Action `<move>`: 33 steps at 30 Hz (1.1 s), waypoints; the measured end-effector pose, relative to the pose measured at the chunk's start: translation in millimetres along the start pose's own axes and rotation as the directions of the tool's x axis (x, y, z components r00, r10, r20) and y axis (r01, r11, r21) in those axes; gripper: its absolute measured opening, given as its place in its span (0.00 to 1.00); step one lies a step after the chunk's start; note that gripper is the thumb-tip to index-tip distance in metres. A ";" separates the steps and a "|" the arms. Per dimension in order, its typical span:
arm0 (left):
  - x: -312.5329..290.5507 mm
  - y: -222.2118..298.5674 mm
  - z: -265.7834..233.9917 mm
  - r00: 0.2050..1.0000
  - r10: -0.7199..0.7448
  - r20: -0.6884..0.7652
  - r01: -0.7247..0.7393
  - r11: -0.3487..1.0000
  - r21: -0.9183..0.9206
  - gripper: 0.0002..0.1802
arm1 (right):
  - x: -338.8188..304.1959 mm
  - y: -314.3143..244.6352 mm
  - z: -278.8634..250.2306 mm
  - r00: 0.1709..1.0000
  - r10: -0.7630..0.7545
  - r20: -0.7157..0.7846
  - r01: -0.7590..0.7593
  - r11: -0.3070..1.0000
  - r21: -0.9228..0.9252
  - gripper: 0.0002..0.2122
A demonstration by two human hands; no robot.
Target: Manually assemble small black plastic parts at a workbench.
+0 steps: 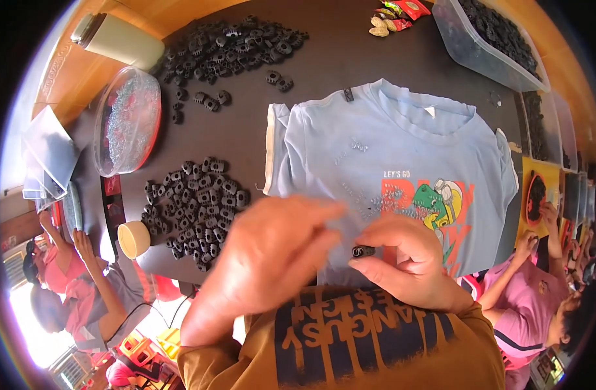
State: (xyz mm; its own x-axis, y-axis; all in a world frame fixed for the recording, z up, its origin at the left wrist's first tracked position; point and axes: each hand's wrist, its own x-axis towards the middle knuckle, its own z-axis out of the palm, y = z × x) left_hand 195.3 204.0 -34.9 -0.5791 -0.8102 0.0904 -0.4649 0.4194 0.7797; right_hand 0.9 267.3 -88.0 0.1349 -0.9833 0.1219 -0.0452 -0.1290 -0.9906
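My right hand (408, 260) pinches a small black cord-lock piece (363, 251) between thumb and fingertips, its round end facing left. Left of it, my left hand (272, 244) hovers over the edge of a light blue T-shirt (324, 143), its fingers smeared by motion; whether they hold anything is not visible. On the shirt lie small shiny springs (395, 201), loosely scattered over the printed cartoon. A pile of black cord-lock pieces (197, 208) rests on the table left of my left hand.
Another black heap (226, 49) lies at the far left, near a round clear tub of springs (132, 123) and a whitish jar (119, 42). A cream cup (134, 239) stands near left. Peanuts (379, 27) and a clear bin (467, 49) are far right. People work at both sides.
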 end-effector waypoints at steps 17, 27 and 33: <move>47.3 -104.7 -60.7 0.945 -0.221 -0.240 0.310 0.837 0.451 0.12 | 6.3 0.3 -5.1 0.997 0.031 0.074 -0.037 0.997 0.071 0.11; 77.5 -91.9 -29.7 0.979 0.111 -0.169 -0.003 0.843 0.538 0.15 | 5.2 1.7 -3.6 0.995 0.041 0.095 -0.048 0.996 0.076 0.12; 77.9 -89.2 -14.3 0.988 0.143 -0.056 -0.090 0.832 0.548 0.15 | 5.3 2.5 -7.5 0.994 0.070 0.089 -0.079 0.991 0.105 0.13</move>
State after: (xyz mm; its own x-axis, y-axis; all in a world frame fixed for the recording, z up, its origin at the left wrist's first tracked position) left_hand 201.2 97.7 -88.5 -0.6015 -0.7634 0.2352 -0.7017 0.6457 0.3013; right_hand -5.9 260.8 -89.4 0.2189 -0.9747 0.0462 0.0485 -0.0364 -0.9982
